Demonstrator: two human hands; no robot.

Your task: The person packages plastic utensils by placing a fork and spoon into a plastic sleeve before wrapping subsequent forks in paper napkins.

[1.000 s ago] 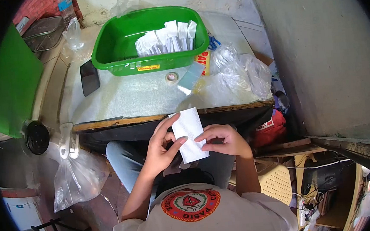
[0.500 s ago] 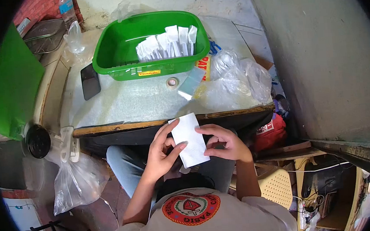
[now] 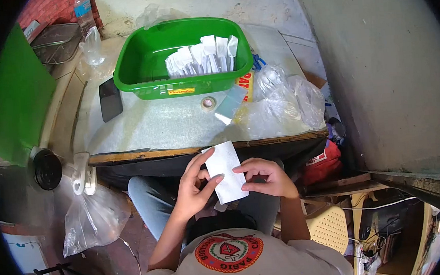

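Note:
A white folded paper napkin (image 3: 224,163) is held up in front of the table's near edge, over my lap. My left hand (image 3: 195,183) grips its left side, with a fingertip near the upper corner and the thumb on its face. From the other side, my right hand (image 3: 267,177) pinches the right edge between thumb and fingers. On the table, a green basin (image 3: 175,92) holds several white plastic utensils (image 3: 208,55) with white paper around their upper ends. A tape roll (image 3: 208,104) lies in front of the basin.
A black phone (image 3: 110,98) lies left of the basin. Clear plastic bags (image 3: 284,99) and a pack of clear plastic sleeves (image 3: 230,103) sit at the right. A clear bag (image 3: 94,219) hangs off the table's left side. A wall (image 3: 380,73) rises on the right.
My right fingers have slid a little lower along the napkin's edge and closer together. My left hand keeps its hold. The whole view has shifted slightly.

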